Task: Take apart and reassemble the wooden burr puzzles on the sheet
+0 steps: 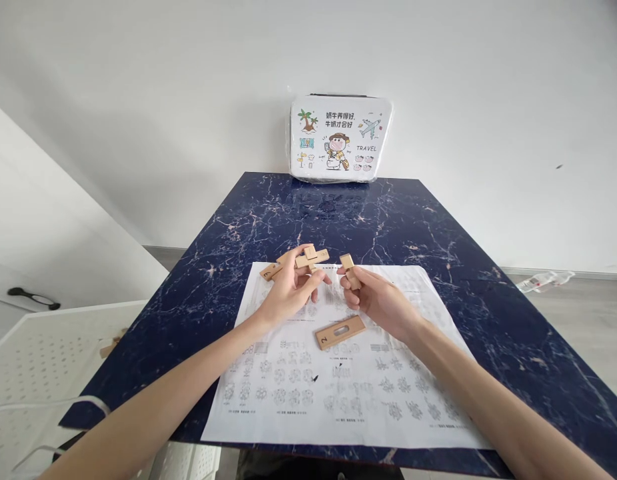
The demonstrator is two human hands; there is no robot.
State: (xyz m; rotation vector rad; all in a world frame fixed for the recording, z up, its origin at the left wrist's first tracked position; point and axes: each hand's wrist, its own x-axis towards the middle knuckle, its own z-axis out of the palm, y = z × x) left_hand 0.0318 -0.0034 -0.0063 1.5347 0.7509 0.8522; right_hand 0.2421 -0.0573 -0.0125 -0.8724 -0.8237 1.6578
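My left hand (288, 290) is closed around a few joined wooden puzzle pieces (311, 257), which cross one another above the sheet. Between the thumb and fingers of my right hand (378, 297) stands a single small wooden puzzle piece (347, 261), held upright and apart from the joined ones. On the sheet below, between my hands, lies a flat wooden piece (328, 337) marked 2 with an oblong slot. Another wooden piece (271, 271) rests just left of my left hand, partly hidden by it. A printed instruction sheet (298, 427) with small line diagrams spreads under both hands.
The dark blue marble-patterned table (268, 207) carries a white cartoon-printed case (338, 137) at its far edge, against the wall. A white perforated stand (33, 353) with a cable (48, 403) is at the left. Clear plastic packaging (544, 281) lies on the floor at right.
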